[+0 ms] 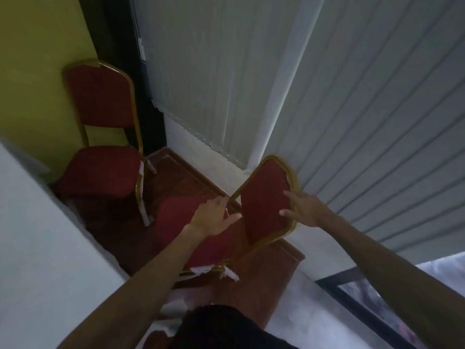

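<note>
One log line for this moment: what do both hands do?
left hand open, at chair backrest | right hand open, touching same backrest | second chair by wall

Red-cushioned chair (264, 200), gold metal frame, standing on wooden floor (176, 172), backrest just beside grey blinds (377, 122)

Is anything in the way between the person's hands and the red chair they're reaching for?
Nothing visible. The left hand and right hand are at the near chair, one at each gold edge of its backrest. The second chair stands apart by the yellow wall.
</note>
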